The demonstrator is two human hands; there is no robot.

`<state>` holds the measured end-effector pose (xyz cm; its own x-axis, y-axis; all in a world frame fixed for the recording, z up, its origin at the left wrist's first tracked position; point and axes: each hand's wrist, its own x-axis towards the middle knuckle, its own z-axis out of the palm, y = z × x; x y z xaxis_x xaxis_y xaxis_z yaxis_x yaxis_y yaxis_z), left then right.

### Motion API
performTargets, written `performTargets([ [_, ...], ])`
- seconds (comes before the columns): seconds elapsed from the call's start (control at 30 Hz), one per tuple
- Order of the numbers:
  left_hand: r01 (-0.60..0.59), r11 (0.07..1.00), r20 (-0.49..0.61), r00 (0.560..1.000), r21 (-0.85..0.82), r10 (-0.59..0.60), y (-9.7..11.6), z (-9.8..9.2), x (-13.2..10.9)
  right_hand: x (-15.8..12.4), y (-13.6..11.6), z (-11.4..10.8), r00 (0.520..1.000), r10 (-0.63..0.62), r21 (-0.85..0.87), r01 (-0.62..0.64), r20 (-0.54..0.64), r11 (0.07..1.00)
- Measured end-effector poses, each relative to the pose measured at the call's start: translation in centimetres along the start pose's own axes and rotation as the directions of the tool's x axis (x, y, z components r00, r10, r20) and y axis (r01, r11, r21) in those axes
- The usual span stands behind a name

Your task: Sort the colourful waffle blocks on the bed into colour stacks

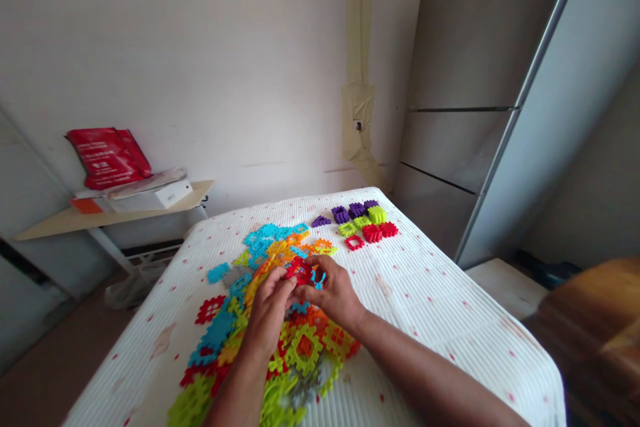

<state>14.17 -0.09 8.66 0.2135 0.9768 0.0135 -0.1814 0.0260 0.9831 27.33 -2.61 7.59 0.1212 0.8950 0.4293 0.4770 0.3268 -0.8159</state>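
Over the middle of the table, my left hand (270,300) and my right hand (334,290) come together with bent fingers. Between their fingertips is a red interlocking plastic tile (299,271), partly covered by the fingers. A blue curved piece (319,277) shows by my right fingers; whether it is held or lies behind them I cannot tell. Below and around both hands spreads a loose heap of interlocking tiles, with lime green tiles (304,348), blue tiles (219,332) and orange tiles (337,339). My forearms hide part of the heap.
At the table's far right stand small groups of purple pieces (341,215), green pieces (377,215) and red pieces (373,233). A white spotted cloth (415,293) covers the table. Left is a shelf (50,225) with a red package (107,159); right, a refrigerator (450,127).
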Motion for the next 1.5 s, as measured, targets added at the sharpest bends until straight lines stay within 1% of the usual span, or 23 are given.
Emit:
performTargets([
  [0.07, -0.002, 0.997, 0.001, 1.000, 0.077, 0.002, 0.3, 0.2, -0.1, 0.4, 0.1, -0.6, 0.999, -0.053, -0.063, 0.052, -0.007, 0.997],
  [0.1, -0.021, 0.993, -0.008, 1.000, 0.118, 0.023, 0.6, 0.2, -0.3, 0.9, 0.4, -1.2, 0.995, -0.097, -0.111, 0.093, -0.027, 0.989],
  [0.17, -0.095, 0.975, -0.036, 0.994, 0.200, 0.104, 1.4, -0.1, -0.7, 2.2, 1.5, -3.0, 0.978, -0.177, -0.263, 0.144, -0.107, 0.954],
  [0.2, -0.141, 0.958, -0.053, 0.986, 0.248, 0.159, 2.0, -0.5, -1.0, 3.0, 2.3, -4.1, 0.967, -0.198, -0.364, 0.128, -0.162, 0.922],
  [0.23, -0.182, 0.935, -0.075, 0.974, 0.304, 0.214, 2.7, -1.1, -1.2, 3.8, 3.3, -5.4, 0.953, -0.194, -0.467, 0.066, -0.231, 0.882],
  [0.3, -0.223, 0.865, -0.137, 0.940, 0.448, 0.314, 4.1, -2.5, -1.6, 5.2, 5.6, -7.9, 0.937, -0.103, -0.610, -0.131, -0.333, 0.781],
  [0.37, -0.180, 0.790, -0.237, 0.894, 0.586, 0.379, 5.0, -4.4, -1.4, 6.1, 7.7, -9.9, 0.913, -0.003, -0.673, -0.298, -0.407, 0.677],
  [0.43, -0.083, 0.718, -0.326, 0.851, 0.691, 0.412, 5.1, -6.5, -0.7, 6.3, 9.4, -11.0, 0.898, 0.071, -0.704, -0.388, -0.435, 0.595],
  [0.5, 0.047, 0.643, -0.404, 0.812, 0.764, 0.421, 4.2, -8.6, 0.3, 6.2, 10.5, -11.3, 0.894, 0.121, -0.725, -0.424, -0.431, 0.543],
  [0.57, 0.176, 0.573, -0.453, 0.805, 0.800, 0.385, 3.0, -10.4, 1.2, 6.1, 11.2, -11.1, 0.895, 0.145, -0.742, -0.432, -0.421, 0.513],
  [0.63, 0.235, 0.536, -0.474, 0.801, 0.811, 0.366, 2.0, -11.6, 1.7, 6.2, 11.6, -10.8, 0.898, 0.139, -0.755, -0.428, -0.418, 0.496],
  [0.7, 0.240, 0.531, -0.478, 0.796, 0.813, 0.372, 1.5, -12.1, 1.8, 6.3, 12.0, -10.5, 0.898, 0.126, -0.762, -0.426, -0.421, 0.488],
  [0.8, 0.242, 0.521, -0.480, 0.787, 0.818, 0.388, 1.3, -11.9, 1.8, 6.5, 12.4, -10.3, 0.897, 0.117, -0.765, -0.427, -0.427, 0.483],
  [0.9, 0.265, 0.497, -0.477, 0.799, 0.826, 0.366, 1.3, -11.5, 1.8, 6.6, 12.6, -10.2, 0.899, 0.122, -0.767, -0.424, -0.421, 0.480],
  [1.0, 0.262, 0.497, -0.468, 0.811, 0.827, 0.350, 1.1, -11.7, 2.1, 6.7, 12.9, -10.2, 0.899, 0.142, -0.766, -0.428, -0.414, 0.479],
  [1.1, 0.257, 0.493, -0.465, 0.808, 0.831, 0.362, 0.7, -12.0, 2.2, 6.8, 13.1, -10.2, 0.899, 0.155, -0.766, -0.430, -0.408, 0.478],
  [1.3, 0.197, 0.559, -0.466, 0.794, 0.805, 0.391, 0.5, -11.9, 1.9, 6.6, 13.5, -9.9, 0.903, 0.129, -0.767, -0.417, -0.409, 0.488],
  [1.4, 0.213, 0.547, -0.476, 0.784, 0.810, 0.399, 0.6, -12.1, 1.8, 6.5, 13.7, -9.9, 0.907, 0.076, -0.772, -0.395, -0.415, 0.498],
  [1.5, 0.256, 0.528, -0.489, 0.792, 0.810, 0.367, 0.4, -13.3, 1.8, 6.4, 13.8, -10.1, 0.905, -0.067, -0.787, -0.326, -0.420, 0.524],
])
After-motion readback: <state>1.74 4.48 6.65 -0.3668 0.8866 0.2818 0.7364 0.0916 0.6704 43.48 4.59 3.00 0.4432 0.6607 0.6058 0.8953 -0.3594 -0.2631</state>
